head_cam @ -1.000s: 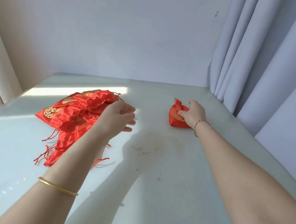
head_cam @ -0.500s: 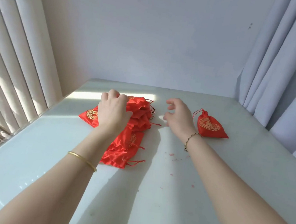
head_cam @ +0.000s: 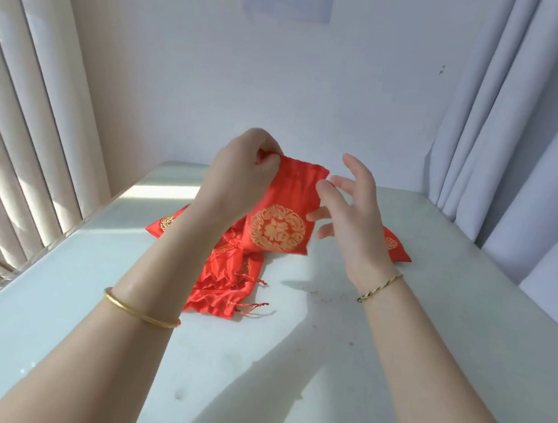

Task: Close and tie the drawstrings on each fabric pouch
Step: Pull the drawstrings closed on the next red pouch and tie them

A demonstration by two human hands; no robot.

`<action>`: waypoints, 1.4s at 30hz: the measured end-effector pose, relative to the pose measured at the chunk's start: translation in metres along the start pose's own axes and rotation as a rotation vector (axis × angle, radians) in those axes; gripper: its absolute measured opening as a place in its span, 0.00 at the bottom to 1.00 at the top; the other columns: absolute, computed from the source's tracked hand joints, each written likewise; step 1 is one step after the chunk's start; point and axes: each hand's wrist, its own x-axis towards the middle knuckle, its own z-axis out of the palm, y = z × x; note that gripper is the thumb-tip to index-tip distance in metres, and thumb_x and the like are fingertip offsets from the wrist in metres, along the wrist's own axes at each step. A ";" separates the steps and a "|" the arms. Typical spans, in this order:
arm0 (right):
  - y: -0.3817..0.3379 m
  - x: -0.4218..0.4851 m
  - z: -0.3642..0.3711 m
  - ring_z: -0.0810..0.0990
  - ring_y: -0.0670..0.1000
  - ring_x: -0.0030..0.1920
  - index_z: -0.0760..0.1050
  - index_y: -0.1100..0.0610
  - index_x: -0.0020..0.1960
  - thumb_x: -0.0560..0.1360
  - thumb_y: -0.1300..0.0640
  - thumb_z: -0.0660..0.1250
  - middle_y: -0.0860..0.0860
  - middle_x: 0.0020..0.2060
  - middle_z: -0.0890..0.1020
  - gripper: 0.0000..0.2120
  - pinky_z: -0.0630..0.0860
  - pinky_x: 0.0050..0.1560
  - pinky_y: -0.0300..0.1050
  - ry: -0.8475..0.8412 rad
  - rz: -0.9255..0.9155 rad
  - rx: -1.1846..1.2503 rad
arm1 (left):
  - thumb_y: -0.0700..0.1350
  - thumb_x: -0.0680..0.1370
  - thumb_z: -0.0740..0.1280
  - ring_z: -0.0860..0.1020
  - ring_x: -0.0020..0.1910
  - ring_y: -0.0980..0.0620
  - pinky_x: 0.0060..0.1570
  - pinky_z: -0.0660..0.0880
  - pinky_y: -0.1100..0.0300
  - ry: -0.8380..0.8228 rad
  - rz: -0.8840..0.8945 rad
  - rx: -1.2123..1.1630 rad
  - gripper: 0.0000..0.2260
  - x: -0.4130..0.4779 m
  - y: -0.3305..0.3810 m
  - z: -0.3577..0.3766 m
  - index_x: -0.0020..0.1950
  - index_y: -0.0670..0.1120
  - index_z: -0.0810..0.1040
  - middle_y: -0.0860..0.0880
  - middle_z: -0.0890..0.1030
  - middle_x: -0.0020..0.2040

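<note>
A red fabric pouch (head_cam: 282,211) with a round gold emblem hangs upright above the table, its mouth flat and wide. My left hand (head_cam: 240,176) pinches its top left corner. My right hand (head_cam: 347,204) is at the pouch's right edge with fingers spread, the fingertips at the top right corner; whether they touch is unclear. Below lies a pile of red pouches (head_cam: 226,274) with loose drawstrings. A tied pouch (head_cam: 396,246) sits on the table to the right, mostly hidden behind my right hand.
The pale table (head_cam: 464,334) meets a white wall at the back. Vertical blinds (head_cam: 22,115) run along the left edge and grey curtains (head_cam: 520,133) hang at the right. Small red thread scraps (head_cam: 323,297) lie near the middle.
My left hand lifted one pouch out of the pile and holds it up. My right hand left the tied pouch and came up to the raised pouch's right side.
</note>
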 end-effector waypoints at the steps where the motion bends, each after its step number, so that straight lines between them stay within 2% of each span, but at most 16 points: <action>1: 0.001 -0.005 -0.007 0.77 0.46 0.29 0.68 0.47 0.62 0.76 0.56 0.64 0.47 0.50 0.76 0.15 0.70 0.26 0.37 0.016 -0.015 -0.016 | 0.37 0.74 0.61 0.74 0.36 0.51 0.39 0.71 0.59 -0.071 -0.036 -0.049 0.06 -0.007 0.004 0.004 0.43 0.46 0.76 0.54 0.75 0.35; 4: 0.016 -0.016 -0.029 0.72 0.45 0.24 0.77 0.53 0.49 0.76 0.57 0.64 0.52 0.34 0.78 0.04 0.65 0.24 0.37 -0.012 0.009 -0.139 | 0.37 0.76 0.62 0.73 0.32 0.53 0.35 0.71 0.61 -0.236 -0.196 -0.254 0.06 -0.034 0.001 0.023 0.43 0.44 0.78 0.50 0.77 0.34; 6: 0.027 -0.022 -0.040 0.69 0.45 0.21 0.78 0.54 0.43 0.76 0.58 0.65 0.51 0.24 0.75 0.05 0.65 0.23 0.37 -0.043 0.068 -0.187 | 0.41 0.78 0.63 0.74 0.36 0.51 0.38 0.72 0.58 -0.287 -0.312 -0.350 0.06 -0.049 -0.010 0.036 0.46 0.43 0.79 0.48 0.78 0.37; 8: 0.031 -0.023 -0.048 0.68 0.44 0.19 0.77 0.53 0.40 0.76 0.58 0.66 0.49 0.21 0.73 0.06 0.66 0.22 0.35 -0.043 0.115 -0.216 | 0.48 0.79 0.63 0.74 0.38 0.51 0.36 0.73 0.60 -0.338 -0.429 -0.437 0.11 -0.058 -0.019 0.042 0.51 0.42 0.79 0.47 0.77 0.41; 11: 0.032 -0.015 -0.056 0.71 0.42 0.20 0.76 0.54 0.41 0.75 0.60 0.66 0.51 0.25 0.75 0.04 0.69 0.23 0.34 -0.058 0.154 -0.208 | 0.52 0.80 0.61 0.77 0.39 0.53 0.42 0.76 0.58 -0.423 -0.491 -0.480 0.15 -0.061 -0.028 0.040 0.55 0.41 0.78 0.47 0.78 0.44; 13: 0.033 -0.010 -0.060 0.74 0.42 0.23 0.77 0.56 0.45 0.75 0.60 0.67 0.51 0.29 0.77 0.01 0.70 0.24 0.34 -0.082 0.189 -0.173 | 0.48 0.78 0.64 0.78 0.42 0.53 0.48 0.77 0.57 -0.468 -0.436 -0.365 0.11 -0.060 -0.032 0.036 0.56 0.43 0.78 0.47 0.80 0.45; 14: 0.034 -0.009 -0.061 0.75 0.42 0.24 0.77 0.58 0.48 0.75 0.61 0.67 0.50 0.31 0.77 0.02 0.70 0.24 0.35 -0.085 0.203 -0.160 | 0.45 0.77 0.66 0.79 0.42 0.53 0.48 0.78 0.58 -0.471 -0.417 -0.308 0.10 -0.059 -0.034 0.033 0.57 0.43 0.78 0.46 0.81 0.45; 16: 0.036 -0.007 -0.063 0.76 0.42 0.24 0.76 0.59 0.52 0.75 0.61 0.67 0.50 0.33 0.78 0.06 0.71 0.24 0.34 -0.084 0.231 -0.142 | 0.39 0.76 0.68 0.80 0.41 0.53 0.44 0.78 0.61 -0.449 -0.415 -0.238 0.10 -0.057 -0.037 0.032 0.57 0.42 0.77 0.46 0.82 0.44; 19: 0.036 -0.006 -0.067 0.77 0.43 0.25 0.75 0.59 0.52 0.76 0.64 0.65 0.51 0.35 0.78 0.06 0.72 0.25 0.34 -0.119 0.259 -0.133 | 0.35 0.76 0.66 0.78 0.35 0.54 0.38 0.78 0.65 -0.399 -0.400 -0.175 0.07 -0.055 -0.039 0.031 0.52 0.40 0.80 0.47 0.80 0.37; 25: 0.036 -0.008 -0.072 0.79 0.44 0.25 0.77 0.59 0.45 0.75 0.70 0.62 0.56 0.35 0.80 0.08 0.75 0.27 0.35 -0.165 0.252 -0.153 | 0.32 0.77 0.57 0.75 0.35 0.53 0.43 0.79 0.57 -0.373 -0.401 -0.061 0.13 -0.053 -0.036 0.031 0.48 0.41 0.80 0.49 0.75 0.35; 30: 0.037 -0.007 -0.077 0.77 0.45 0.25 0.79 0.59 0.47 0.75 0.68 0.63 0.54 0.33 0.81 0.08 0.72 0.26 0.35 -0.196 0.160 -0.384 | 0.33 0.78 0.54 0.79 0.40 0.44 0.40 0.76 0.56 -0.375 -0.274 0.177 0.15 -0.052 -0.038 0.029 0.52 0.42 0.80 0.48 0.76 0.36; 32: 0.038 -0.006 -0.079 0.77 0.46 0.26 0.78 0.61 0.49 0.75 0.67 0.64 0.54 0.32 0.81 0.07 0.72 0.26 0.35 -0.187 0.143 -0.418 | 0.33 0.78 0.55 0.77 0.39 0.46 0.32 0.71 0.64 -0.372 -0.221 0.256 0.16 -0.051 -0.039 0.028 0.54 0.42 0.80 0.49 0.73 0.37; 34: 0.038 -0.006 -0.082 0.77 0.47 0.26 0.76 0.63 0.50 0.75 0.68 0.64 0.56 0.32 0.81 0.06 0.74 0.27 0.37 -0.193 0.141 -0.407 | 0.32 0.78 0.55 0.71 0.31 0.51 0.23 0.63 0.70 -0.363 -0.194 0.309 0.15 -0.051 -0.040 0.027 0.54 0.41 0.80 0.49 0.71 0.34; 36: 0.037 -0.006 -0.086 0.79 0.49 0.28 0.75 0.65 0.52 0.75 0.70 0.63 0.57 0.34 0.81 0.07 0.77 0.29 0.40 -0.224 0.149 -0.370 | 0.33 0.78 0.55 0.71 0.29 0.51 0.23 0.62 0.66 -0.354 -0.191 0.348 0.14 -0.051 -0.041 0.026 0.53 0.40 0.79 0.47 0.73 0.35; 39: 0.038 -0.007 -0.091 0.80 0.49 0.28 0.73 0.66 0.51 0.75 0.72 0.62 0.60 0.35 0.81 0.06 0.79 0.32 0.42 -0.252 0.173 -0.298 | 0.36 0.79 0.56 0.78 0.37 0.40 0.28 0.64 0.60 -0.323 -0.201 0.352 0.11 -0.050 -0.044 0.025 0.49 0.35 0.78 0.38 0.79 0.38; 42: 0.038 -0.008 -0.094 0.80 0.49 0.27 0.73 0.65 0.46 0.75 0.69 0.63 0.61 0.35 0.80 0.02 0.79 0.31 0.43 -0.215 0.189 -0.254 | 0.38 0.80 0.58 0.69 0.27 0.46 0.26 0.60 0.59 -0.260 -0.198 0.350 0.11 -0.050 -0.042 0.024 0.40 0.38 0.75 0.46 0.73 0.29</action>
